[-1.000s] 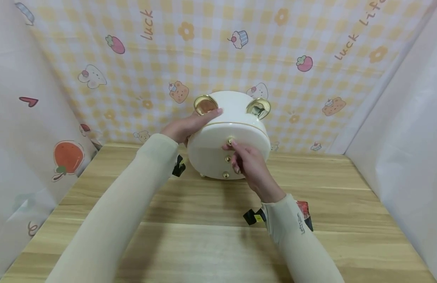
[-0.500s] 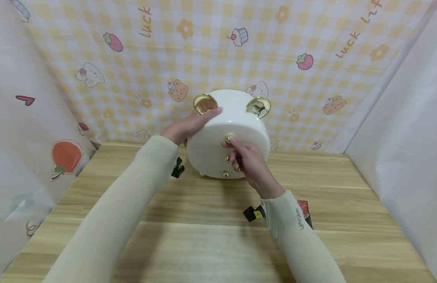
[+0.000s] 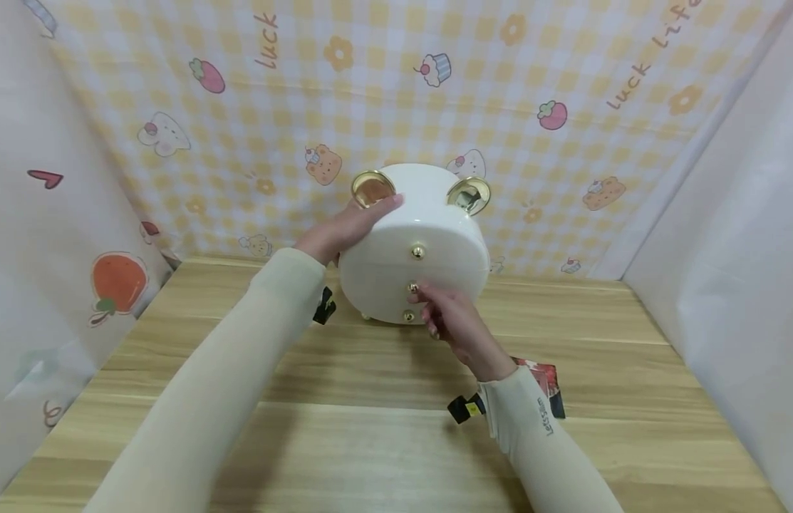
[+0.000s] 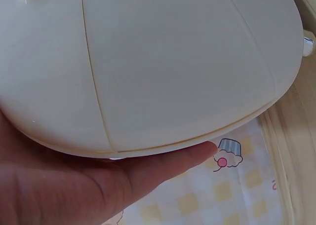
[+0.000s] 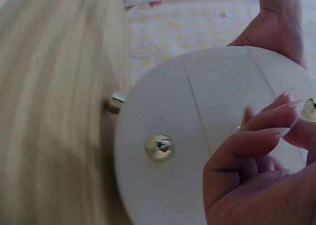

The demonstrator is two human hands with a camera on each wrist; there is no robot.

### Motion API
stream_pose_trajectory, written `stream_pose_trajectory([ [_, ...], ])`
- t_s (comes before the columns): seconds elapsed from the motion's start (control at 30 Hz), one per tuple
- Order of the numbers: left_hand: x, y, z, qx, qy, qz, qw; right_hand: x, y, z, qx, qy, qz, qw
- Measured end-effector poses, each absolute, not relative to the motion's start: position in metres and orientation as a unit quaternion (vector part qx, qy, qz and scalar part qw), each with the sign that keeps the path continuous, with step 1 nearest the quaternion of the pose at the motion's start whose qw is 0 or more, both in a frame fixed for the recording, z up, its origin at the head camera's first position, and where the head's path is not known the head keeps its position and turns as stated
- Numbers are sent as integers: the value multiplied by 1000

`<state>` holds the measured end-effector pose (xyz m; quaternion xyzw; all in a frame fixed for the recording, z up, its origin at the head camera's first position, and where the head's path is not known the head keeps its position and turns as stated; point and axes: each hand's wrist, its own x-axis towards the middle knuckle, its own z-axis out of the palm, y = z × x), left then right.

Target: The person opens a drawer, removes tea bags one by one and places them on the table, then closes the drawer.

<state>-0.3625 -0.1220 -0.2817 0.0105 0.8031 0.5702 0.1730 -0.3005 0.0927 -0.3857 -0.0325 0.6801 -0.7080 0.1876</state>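
Note:
A glossy white rounded drawer box (image 3: 377,274) stands on the table, with gold ear-like pieces and a column of gold knobs. My left hand (image 3: 345,226) rests against its upper left side, one finger stretched over the top by the left ear. In the left wrist view, a straight digit (image 4: 168,163) lies along the box's side. My right hand (image 3: 457,317) pinches the middle knob (image 3: 413,288) between thumb and finger. Above it shows the top knob (image 3: 418,252), below it the bottom knob (image 3: 409,315). The right wrist view hides the middle knob behind curled fingers (image 5: 247,146).
The wooden table (image 3: 345,456) bears the box near its back edge. Behind hangs a yellow checked cloth (image 3: 255,92), close to the box. White panels (image 3: 723,214) close off both sides. A red and black object (image 3: 543,377) shows by the right wrist.
My right hand has left the top knob and moved down to the middle one. The left hand and the box hold their places.

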Motion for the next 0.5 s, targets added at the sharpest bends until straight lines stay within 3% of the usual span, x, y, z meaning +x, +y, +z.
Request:
stream_pose_trajectory([
  [0.5,-362,-123,-286,17,798,583,155,-304,80,-396,-18,525,-800,288],
])
